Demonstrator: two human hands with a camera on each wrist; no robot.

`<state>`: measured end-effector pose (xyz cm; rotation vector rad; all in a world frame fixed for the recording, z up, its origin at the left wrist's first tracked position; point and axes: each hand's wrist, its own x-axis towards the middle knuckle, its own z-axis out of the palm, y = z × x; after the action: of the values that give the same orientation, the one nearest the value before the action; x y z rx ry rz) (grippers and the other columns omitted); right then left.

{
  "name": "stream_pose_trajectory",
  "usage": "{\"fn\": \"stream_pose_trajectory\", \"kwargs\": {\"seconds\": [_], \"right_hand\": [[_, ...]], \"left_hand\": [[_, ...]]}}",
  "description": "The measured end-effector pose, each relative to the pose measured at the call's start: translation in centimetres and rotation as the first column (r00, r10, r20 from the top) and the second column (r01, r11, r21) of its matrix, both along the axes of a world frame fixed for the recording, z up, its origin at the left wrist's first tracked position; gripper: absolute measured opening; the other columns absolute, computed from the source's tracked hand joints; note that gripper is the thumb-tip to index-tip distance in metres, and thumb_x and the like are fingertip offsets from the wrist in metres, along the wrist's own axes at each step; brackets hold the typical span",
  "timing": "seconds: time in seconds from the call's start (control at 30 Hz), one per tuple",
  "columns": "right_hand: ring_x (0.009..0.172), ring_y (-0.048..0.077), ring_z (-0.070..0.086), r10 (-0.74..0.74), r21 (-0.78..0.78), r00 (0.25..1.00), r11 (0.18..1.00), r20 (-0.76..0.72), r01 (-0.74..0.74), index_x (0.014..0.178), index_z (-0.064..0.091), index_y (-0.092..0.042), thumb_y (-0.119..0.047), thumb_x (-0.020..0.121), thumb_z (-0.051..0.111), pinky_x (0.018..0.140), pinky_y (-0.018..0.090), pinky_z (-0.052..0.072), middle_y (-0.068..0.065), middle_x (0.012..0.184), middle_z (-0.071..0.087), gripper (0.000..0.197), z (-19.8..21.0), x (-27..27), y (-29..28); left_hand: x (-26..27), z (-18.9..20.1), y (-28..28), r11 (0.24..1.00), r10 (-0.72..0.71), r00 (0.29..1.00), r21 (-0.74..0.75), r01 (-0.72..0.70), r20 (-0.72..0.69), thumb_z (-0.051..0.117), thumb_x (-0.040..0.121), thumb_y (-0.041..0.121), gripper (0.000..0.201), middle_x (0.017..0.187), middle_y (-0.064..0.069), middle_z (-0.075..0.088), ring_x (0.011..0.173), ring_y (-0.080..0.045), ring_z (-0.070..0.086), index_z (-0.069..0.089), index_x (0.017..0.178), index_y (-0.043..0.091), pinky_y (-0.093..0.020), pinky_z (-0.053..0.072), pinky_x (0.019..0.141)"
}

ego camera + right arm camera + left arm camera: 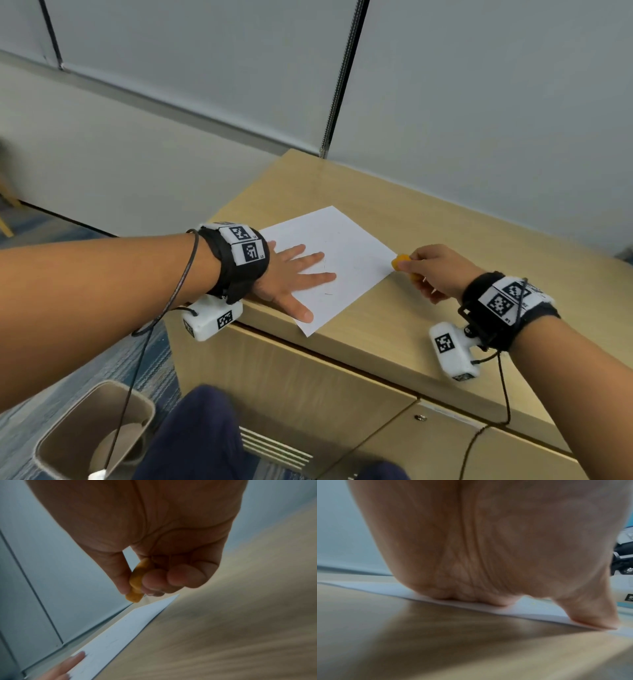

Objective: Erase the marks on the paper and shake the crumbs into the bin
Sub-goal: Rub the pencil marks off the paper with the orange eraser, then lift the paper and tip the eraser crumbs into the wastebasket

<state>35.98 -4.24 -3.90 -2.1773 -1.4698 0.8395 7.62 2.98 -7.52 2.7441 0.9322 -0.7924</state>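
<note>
A white sheet of paper point(342, 260) lies on the wooden cabinet top point(445, 240), with faint pencil marks near its middle and lower part. My left hand point(294, 274) lies flat on the sheet's left half, fingers spread and straight; its palm point(471, 547) presses down on the paper point(539, 609). My right hand point(431, 270) pinches an orange eraser point(400, 262) just off the sheet's right corner. In the right wrist view the eraser point(137, 582) sits between thumb and fingertips, above the paper point(123, 632).
A brown open bin point(92, 431) stands on the blue carpet at the lower left, below the cabinet's front edge. Grey wall panels rise behind the cabinet. My dark trouser leg point(202, 431) is beside the bin. Bare wood extends right of the paper.
</note>
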Motion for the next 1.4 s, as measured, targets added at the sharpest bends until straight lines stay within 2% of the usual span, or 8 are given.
{"fn": "stream_pose_trajectory", "kwargs": {"seconds": [0.43, 0.7, 0.8, 0.9, 1.0, 1.07, 1.27, 1.4], "right_hand": [[0.068, 0.017, 0.057, -0.045, -0.193, 0.943, 0.975, 0.330, 0.114, 0.102, 0.058, -0.015, -0.055, 0.099, 0.052, 0.055, 0.028, 0.047, 0.000, 0.086, 0.061, 0.040, 0.0, 3.4, -5.0], [0.085, 0.015, 0.061, 0.121, 0.006, 0.910, 0.991, 0.396, -0.135, 0.107, 0.067, -0.023, -0.041, 0.097, 0.060, 0.068, 0.027, 0.045, -0.001, 0.098, 0.066, 0.023, 0.1, -0.1, -5.4], [0.102, 0.018, 0.059, 0.270, -0.065, 0.872, 0.962, 0.409, -0.267, 0.126, 0.065, -0.020, -0.039, 0.099, 0.056, 0.087, 0.030, 0.048, 0.001, 0.119, 0.063, 0.034, -0.9, -2.4, -5.2], [0.120, 0.023, 0.055, 0.273, -0.084, 0.864, 0.961, 0.422, -0.263, 0.139, 0.056, -0.020, -0.039, 0.100, 0.054, 0.102, 0.036, 0.046, 0.005, 0.135, 0.056, 0.043, -1.3, -3.3, -4.6], [0.130, 0.028, 0.049, 0.307, -0.158, 0.827, 0.952, 0.472, -0.263, 0.144, 0.050, -0.023, -0.046, 0.100, 0.050, 0.110, 0.040, 0.040, 0.005, 0.145, 0.050, 0.050, -1.2, -4.3, -4.3], [0.124, 0.030, 0.049, 0.362, -0.219, 0.768, 0.932, 0.529, -0.288, 0.138, 0.055, -0.026, -0.055, 0.098, 0.046, 0.107, 0.044, 0.041, 0.003, 0.143, 0.051, 0.051, -1.3, -5.3, -4.8], [0.119, 0.027, 0.043, 0.374, -0.183, 0.761, 0.927, 0.530, -0.327, 0.138, 0.053, -0.026, -0.057, 0.099, 0.038, 0.100, 0.041, 0.044, 0.002, 0.141, 0.048, 0.052, -2.0, -8.9, -7.7], [0.123, 0.025, 0.042, 0.343, -0.135, 0.775, 0.937, 0.531, -0.322, 0.141, 0.050, -0.029, -0.058, 0.099, 0.037, 0.101, 0.043, 0.046, -0.001, 0.146, 0.045, 0.053, -2.3, -10.0, -8.7]], "left_hand": [[-3.9, 1.7, 0.8, 0.974, -0.095, 0.984, -0.191, 0.124, 0.153, 0.063, 0.092, 0.041, 0.082, 0.155, 0.037, -0.018, 0.144, 0.001, -0.024, 0.006, 0.147, 0.062, -0.044, -0.016, 0.118], [-5.1, 0.6, 0.7, 0.973, -0.060, 0.922, -0.183, 0.139, 0.383, 0.056, 0.093, 0.055, 0.061, 0.156, 0.039, -0.003, 0.144, 0.010, -0.014, 0.025, 0.145, 0.060, -0.032, -0.011, 0.118], [-6.4, 1.1, 0.0, 0.987, 0.085, 0.756, -0.158, 0.025, 0.649, 0.064, 0.093, 0.042, 0.057, 0.154, 0.032, 0.028, 0.142, 0.011, 0.020, 0.040, 0.143, 0.050, -0.021, 0.014, 0.117], [-8.3, 2.0, -0.9, 0.906, 0.423, 0.345, -0.384, -0.179, 0.838, 0.073, 0.087, 0.008, 0.043, 0.113, 0.011, 0.073, 0.108, -0.004, 0.066, 0.065, 0.123, 0.030, -0.023, 0.050, 0.098], [-10.2, 2.4, -2.0, 0.769, 0.607, 0.049, -0.571, -0.287, 0.793, 0.071, 0.088, 0.006, 0.016, 0.086, -0.011, 0.076, 0.087, -0.029, 0.074, 0.071, 0.104, 0.010, -0.034, 0.060, 0.079], [-11.3, 2.0, -3.2, 0.694, 0.671, -0.009, -0.632, -0.346, 0.742, 0.064, 0.094, 0.016, 0.014, 0.081, -0.015, 0.075, 0.080, -0.033, 0.074, 0.071, 0.098, 0.005, -0.036, 0.062, 0.070], [-14.3, -1.9, -7.8, 0.579, 0.752, 0.093, -0.587, -0.566, 0.653, 0.056, 0.095, 0.045, 0.044, 0.068, -0.010, 0.073, 0.063, -0.028, 0.072, 0.070, 0.085, 0.004, -0.038, 0.059, 0.062], [-15.0, -4.2, -8.8, 0.360, 0.885, -0.073, -0.774, -0.521, 0.461, 0.054, 0.093, 0.053, 0.053, 0.079, -0.017, 0.075, 0.072, -0.034, 0.073, 0.067, 0.101, 0.003, -0.039, 0.058, 0.065]]}}
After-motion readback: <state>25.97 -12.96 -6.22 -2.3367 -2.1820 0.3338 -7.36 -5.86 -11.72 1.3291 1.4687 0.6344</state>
